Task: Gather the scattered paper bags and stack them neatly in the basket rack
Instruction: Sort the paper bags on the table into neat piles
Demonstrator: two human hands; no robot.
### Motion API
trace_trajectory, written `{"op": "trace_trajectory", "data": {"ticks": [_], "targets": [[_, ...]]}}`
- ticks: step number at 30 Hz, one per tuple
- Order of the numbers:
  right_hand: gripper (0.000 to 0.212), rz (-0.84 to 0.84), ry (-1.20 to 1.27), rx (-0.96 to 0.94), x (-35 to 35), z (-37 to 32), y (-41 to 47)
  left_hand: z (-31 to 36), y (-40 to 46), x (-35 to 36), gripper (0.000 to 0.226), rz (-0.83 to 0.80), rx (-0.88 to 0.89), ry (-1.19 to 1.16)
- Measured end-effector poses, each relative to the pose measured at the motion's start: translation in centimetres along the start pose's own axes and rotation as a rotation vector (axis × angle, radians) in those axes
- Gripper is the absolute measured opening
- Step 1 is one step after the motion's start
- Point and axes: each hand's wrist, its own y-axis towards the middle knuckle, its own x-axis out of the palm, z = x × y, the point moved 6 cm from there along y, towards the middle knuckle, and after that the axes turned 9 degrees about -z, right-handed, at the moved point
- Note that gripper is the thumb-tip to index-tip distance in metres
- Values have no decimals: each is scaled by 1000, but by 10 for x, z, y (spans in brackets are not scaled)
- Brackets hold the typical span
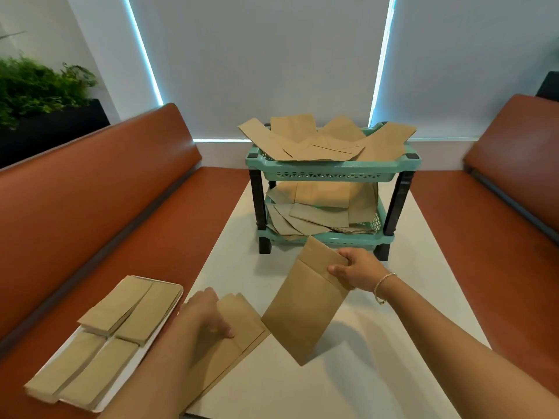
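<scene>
Booth with rust-red benches [99, 189] on both sides, pale blinds [257, 55] behind, white table [378, 343] between.

Flat brown bag [305, 309] held up off the table, tilted, just short of the rack [326, 170]. Right hand [352, 269] pinching its upper right edge near the folded flap, thumb on the near face, fingers behind. Thin, light and floppy by the look of it; likely to sag or catch air if swung, and to crease if squeezed hard. Best taken at the stiffer folded end, or along a long edge with the bag kept flat.

Second bag [239, 331] flat on the table, seemingly with another under it. Left hand [208, 316] pressing on its left edge; whether the fingers curl under cannot be told. Probably slippery on the smooth table, so sliding to the edge or lifting a corner should help.

Rack's top basket heaped with bags [320, 143] lying crosswise and hanging over the rim; lower basket [320, 213] likewise jumbled. Nothing there neat yet, so squaring remains to do.

Left, on a white tray [169, 290] atop the bench seat, four tidy piles [99, 337]. Green plant [39, 86] in a dark planter far left.
</scene>
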Motion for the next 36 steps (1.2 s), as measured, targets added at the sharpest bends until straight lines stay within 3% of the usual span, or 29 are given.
{"op": "trace_trajectory", "data": {"ticks": [4, 7, 10, 18, 23, 26, 30, 33, 36], "targets": [[19, 25, -6, 23, -8, 7, -9, 16, -10, -9, 74, 181, 33, 91], [4, 24, 6, 2, -15, 7, -15, 29, -19, -14, 47, 281, 91, 136], [10, -43, 53, -34, -17, 2, -21, 38, -18, -10, 21, 165, 163, -87], [15, -189, 139, -45, -9, -9, -28, 114, -48, -29, 42, -140, 505, -487], [12, -175, 66, -47, 0, -6, -27, 146, -57, -12, 13, -202, 592, -579], [16, -134, 2, -36, -1, 1, -28, 124, -43, -1, 30, -123, 446, -401], [35, -73, -55, 1, -12, 13, -35, 65, -27, 15, 83, 12, 56, 107], [48, -68, -127, 24, -19, 24, -45, 48, -22, 24, 101, 39, -36, 94], [46, -99, -166, 54, -21, 43, -55, 49, -20, 29, 110, -10, -51, 11]]}}
